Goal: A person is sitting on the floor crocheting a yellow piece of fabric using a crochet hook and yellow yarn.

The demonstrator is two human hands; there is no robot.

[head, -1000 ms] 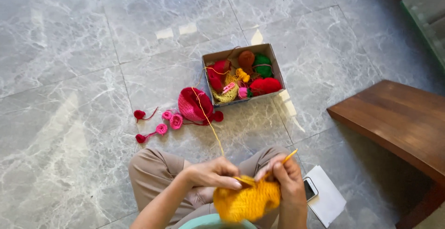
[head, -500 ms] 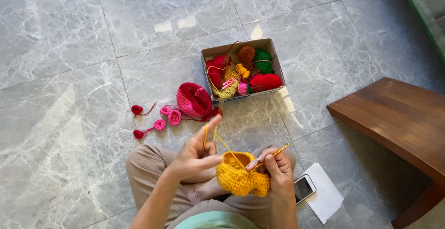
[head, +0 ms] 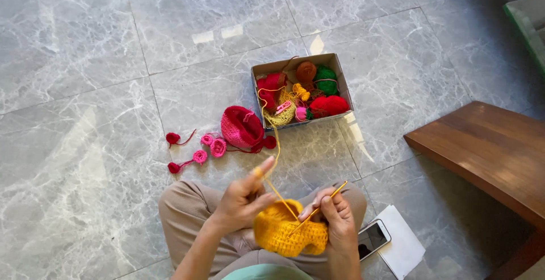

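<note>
Head view: we sit cross-legged on marble floor (head: 85,59).
Left hand (head: 241,200): fingers pinching yellow yarn (head: 272,169).
Right hand (head: 338,220): we grip crochet hook (head: 318,209) in yellow piece (head: 286,234).

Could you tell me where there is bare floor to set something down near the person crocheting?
Bare tiles lie left of the small pink pieces, beyond the cardboard box, and between box and wooden bench. It is crowded from the pink crocheted piece to the box, and by the phone on white paper.

wooden bench (head: 482,149) cut off at right edge; phone (head: 373,238) partly hidden by right hand (head: 339,223).
</note>
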